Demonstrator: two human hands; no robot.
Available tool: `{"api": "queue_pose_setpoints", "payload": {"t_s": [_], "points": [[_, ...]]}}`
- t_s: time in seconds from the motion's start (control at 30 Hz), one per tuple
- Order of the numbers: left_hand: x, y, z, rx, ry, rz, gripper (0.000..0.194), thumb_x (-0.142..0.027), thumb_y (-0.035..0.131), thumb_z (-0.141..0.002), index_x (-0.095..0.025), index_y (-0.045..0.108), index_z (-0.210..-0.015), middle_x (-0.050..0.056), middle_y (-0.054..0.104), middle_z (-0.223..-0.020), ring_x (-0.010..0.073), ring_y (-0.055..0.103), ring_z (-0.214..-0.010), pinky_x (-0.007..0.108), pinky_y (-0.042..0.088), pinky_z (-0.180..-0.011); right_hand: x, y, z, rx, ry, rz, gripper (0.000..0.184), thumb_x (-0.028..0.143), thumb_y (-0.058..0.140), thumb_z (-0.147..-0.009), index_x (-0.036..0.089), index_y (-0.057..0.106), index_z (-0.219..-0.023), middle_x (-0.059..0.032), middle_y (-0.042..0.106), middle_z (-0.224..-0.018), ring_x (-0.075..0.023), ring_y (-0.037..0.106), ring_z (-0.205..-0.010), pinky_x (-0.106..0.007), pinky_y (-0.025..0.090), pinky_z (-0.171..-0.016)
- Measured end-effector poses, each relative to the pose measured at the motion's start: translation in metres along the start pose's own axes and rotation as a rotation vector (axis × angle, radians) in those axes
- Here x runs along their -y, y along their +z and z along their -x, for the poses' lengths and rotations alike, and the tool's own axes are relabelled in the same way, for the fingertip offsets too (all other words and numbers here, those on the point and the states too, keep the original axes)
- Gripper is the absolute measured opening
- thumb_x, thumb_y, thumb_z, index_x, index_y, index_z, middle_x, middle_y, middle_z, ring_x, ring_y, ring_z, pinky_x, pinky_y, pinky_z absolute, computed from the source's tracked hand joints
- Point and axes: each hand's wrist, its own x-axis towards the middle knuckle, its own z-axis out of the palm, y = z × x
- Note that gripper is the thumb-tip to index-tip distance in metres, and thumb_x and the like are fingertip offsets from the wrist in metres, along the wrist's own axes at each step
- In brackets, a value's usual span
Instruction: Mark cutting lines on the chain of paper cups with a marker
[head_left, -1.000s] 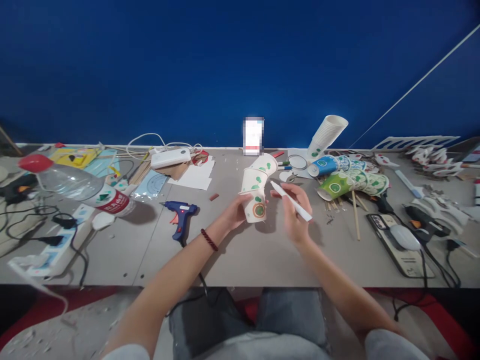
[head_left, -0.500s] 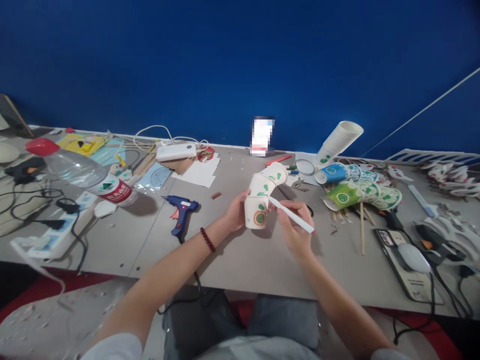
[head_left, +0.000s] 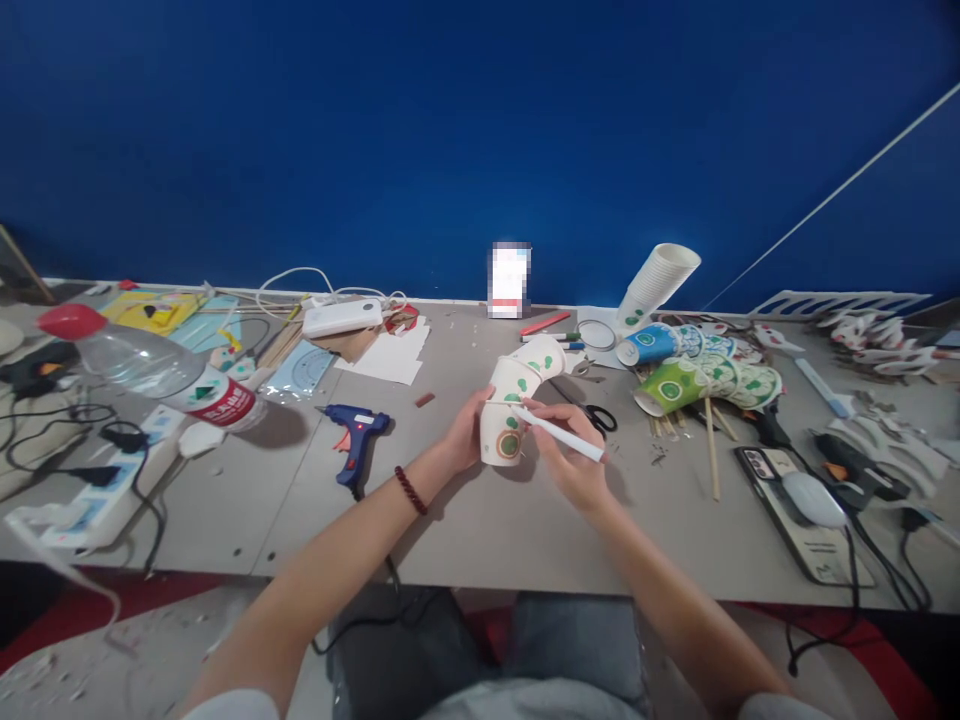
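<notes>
Blue wall [head_left: 480,130] backs our tabletop [head_left: 540,540]; left fingers [head_left: 478,408] wrap three cups [head_left: 507,385], seemingly joined already; right fingers [head_left: 562,412] pinch a pen [head_left: 566,436]; loose cups [head_left: 654,288] remain near the far edge.

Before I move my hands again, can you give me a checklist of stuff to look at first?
1. Left hand holding the white paper cups: ok, it grips their left side.
2. Right hand free: not ok, it holds a white pen.
3. Pen touching a cup: cannot tell; its tip is at the lowest cup, near the rim.
4. Blue glue gun apart from both hands: ok, it lies to the left.
5. Glue gun's nozzle cool: cannot tell.
6. Bottle has its red cap on: ok.
</notes>
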Motion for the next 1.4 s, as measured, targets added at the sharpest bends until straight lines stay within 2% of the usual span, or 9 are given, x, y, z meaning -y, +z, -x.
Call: {"api": "queue_pose_setpoints", "payload": {"t_s": [0.23, 0.4, 0.47, 0.57, 0.67, 0.83, 0.93, 1.13, 1.4], "points": [[-0.001, 0.002, 0.002, -0.076, -0.003, 0.019, 0.032, -0.036, 0.054, -0.084, -0.009, 0.069, -0.093, 0.012, 0.072, -0.079, 0.0222, 0.067, -0.068, 0.034, 0.05, -0.069, 0.003, 0.001, 0.0, -0.006, -0.018, 0.025, 0.008, 0.023, 0.063, -0.089, 0.021, 0.064, -0.096, -0.0103, 0.077, -0.101, -0.0272, 0.072, -0.109, -0.039, 0.062, -0.085], [-0.001, -0.003, 0.001, 0.005, 0.005, 0.022, 0.035, -0.039, 0.057, -0.077, -0.01, 0.07, -0.091, 0.013, 0.073, -0.081, 0.024, 0.067, -0.068, 0.035, 0.05, -0.07, 0.004, 0.001, 0.002, -0.018, -0.029, -0.018, 0.008, 0.026, 0.062, -0.09, 0.023, 0.062, -0.098, -0.0094, 0.076, -0.105, -0.0257, 0.075, -0.098, -0.04, 0.063, -0.078], [-0.002, -0.006, 0.002, 0.069, 0.033, -0.018, 0.038, -0.041, 0.058, -0.073, -0.01, 0.07, -0.091, 0.014, 0.073, -0.081, 0.0252, 0.067, -0.07, 0.035, 0.05, -0.07, 0.002, -0.001, 0.003, -0.109, -0.128, 0.008, 0.01, 0.026, 0.06, -0.091, 0.025, 0.061, -0.1, -0.0078, 0.076, -0.099, -0.025, 0.076, -0.087, -0.042, 0.064, -0.075], [-0.004, -0.009, 0.004, 0.189, 0.052, -0.099, 0.051, -0.048, 0.058, -0.067, -0.008, 0.071, -0.095, 0.018, 0.073, -0.091, 0.028, 0.068, -0.074, 0.036, 0.049, -0.065, 0.0, -0.004, 0.002, -0.42, -0.366, 0.077, 0.015, 0.029, 0.054, -0.093, 0.028, 0.056, -0.109, -0.0046, 0.074, -0.087, -0.0251, 0.075, -0.074, -0.046, 0.063, -0.069], [-0.006, -0.012, 0.006, 0.31, 0.017, -0.116, 0.059, -0.052, 0.055, -0.064, -0.007, 0.07, -0.099, 0.019, 0.072, -0.094, 0.0276, 0.066, -0.068, 0.036, 0.047, -0.06, 0.001, -0.01, -0.005, -0.628, -0.461, 0.158, 0.016, 0.029, 0.051, -0.094, 0.03, 0.053, -0.111, -0.0057, 0.071, -0.094, -0.0265, 0.074, -0.083, -0.048, 0.062, -0.07], [-0.006, -0.016, 0.007, 0.344, -0.101, -0.074, 0.059, -0.055, 0.051, -0.064, -0.008, 0.068, -0.096, 0.016, 0.07, -0.078, 0.0278, 0.065, -0.061, 0.039, 0.048, -0.062, 0.005, -0.021, -0.015, -0.246, -0.334, 0.128, 0.044, 0.024, 0.068, -0.082, 0.03, 0.045, -0.12, -0.0076, 0.068, -0.112, -0.0307, 0.062, -0.121, -0.062, 0.045, -0.107], [-0.007, -0.014, 0.009, 0.368, -0.148, -0.097, 0.059, -0.054, 0.051, -0.063, -0.008, 0.067, -0.096, 0.016, 0.069, -0.075, 0.0312, 0.067, -0.066, 0.039, 0.049, -0.063, 0.002, -0.023, -0.014, -0.113, -0.246, 0.114, 0.049, 0.022, 0.072, -0.079, 0.03, 0.045, -0.119, -0.005, 0.067, -0.109, -0.0293, 0.058, -0.127, -0.061, 0.039, -0.112], [-0.012, -0.012, 0.011, 0.399, -0.17, -0.114, 0.059, -0.052, 0.051, -0.062, -0.01, 0.067, -0.1, 0.016, 0.069, -0.076, 0.0314, 0.067, -0.068, 0.036, 0.046, -0.059, -0.006, -0.024, -0.009, -0.061, -0.241, 0.234, 0.042, 0.02, 0.074, -0.077, 0.03, 0.051, -0.111, -0.0055, 0.065, -0.118, -0.0273, 0.06, -0.125, -0.048, 0.05, -0.104], [-0.012, -0.026, 0.012, 0.444, -0.196, -0.149, 0.06, -0.057, 0.048, -0.063, -0.009, 0.068, -0.09, 0.013, 0.066, -0.063, 0.0249, 0.058, -0.047, 0.033, 0.038, -0.048, 0.012, -0.023, -0.009, -0.013, -0.448, 0.307, 0.038, 0.008, 0.067, -0.08, 0.03, 0.055, -0.108, -0.0053, 0.07, -0.105, -0.0212, 0.072, -0.099, -0.034, 0.06, -0.082]]}}
